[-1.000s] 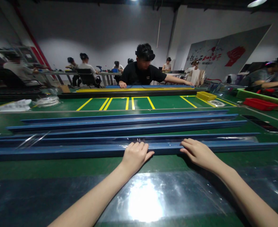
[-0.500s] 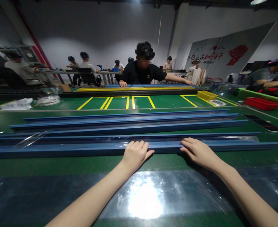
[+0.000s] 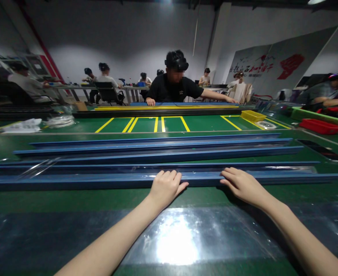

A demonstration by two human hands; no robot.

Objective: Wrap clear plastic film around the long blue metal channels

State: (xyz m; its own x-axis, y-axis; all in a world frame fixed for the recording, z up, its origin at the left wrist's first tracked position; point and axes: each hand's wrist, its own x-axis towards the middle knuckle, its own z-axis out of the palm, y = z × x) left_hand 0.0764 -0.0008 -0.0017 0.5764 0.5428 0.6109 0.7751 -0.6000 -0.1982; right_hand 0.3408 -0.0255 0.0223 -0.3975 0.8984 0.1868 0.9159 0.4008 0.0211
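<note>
A long blue channel strip (image 3: pixel 105 184) lies across the green table, nearest to me. My left hand (image 3: pixel 165 186) is closed over its near wall, fingertips inside the channel and thumb pointing right along the front. Further right, my right hand (image 3: pixel 240 183) curls its fingers over the same wall. Clear plastic film (image 3: pixel 39 168) shows in the channel's left part, and more film glints near its right end. Just behind lie several more blue channel strips (image 3: pixel 200 155), roughly parallel. A wide clear plastic sheet (image 3: pixel 122 234) lies flat under my forearms.
A phone (image 3: pixel 324 150) lies at the right. Beyond are a yellow tray (image 3: pixel 252 116), a red tray (image 3: pixel 320 125), coiled strips (image 3: pixel 60 121) and yellow tape lines (image 3: pixel 156 124). Across the table, a co-worker in black (image 3: pixel 174 86) reaches over yellow and black strips (image 3: pixel 163 109).
The view has shifted very slightly. Both hands stay in the same places on the blue channel strip.
</note>
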